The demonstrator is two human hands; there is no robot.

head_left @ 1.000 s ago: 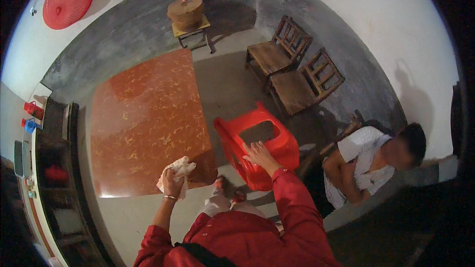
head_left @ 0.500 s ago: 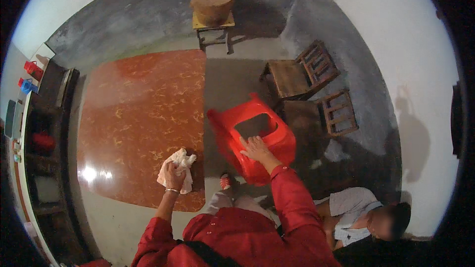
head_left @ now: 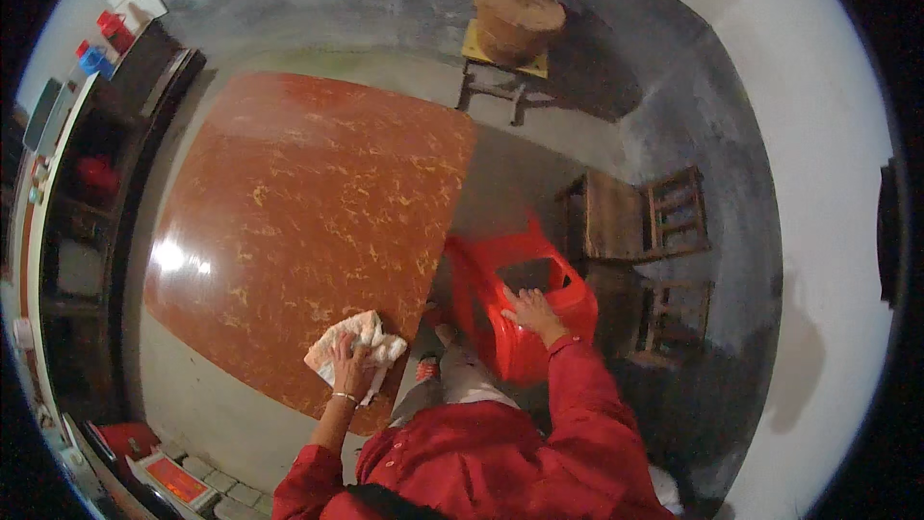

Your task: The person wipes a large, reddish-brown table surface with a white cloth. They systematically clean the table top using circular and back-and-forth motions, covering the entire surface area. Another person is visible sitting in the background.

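A brown marbled table spreads out to the left. On its near right corner lies a crumpled white-and-pink cloth. My left hand presses down on the cloth and grips it, fingers partly sunk in its folds. At the table's right side is a red plastic stool, tipped over, with its far legs blurred. My right hand grips the stool at the edge of an opening, fingers bent over the red plastic.
Two wooden chairs, one upper and one lower, stand right of the stool. A lidded brown tub sits on a yellow-topped stand at the back. Dark shelving lines the left side. Behind it stands a red thermos.
My view has swung left, and the person at the lower right is almost out of it. The cloth has spread wider under my left hand. My right hand still holds the stool.
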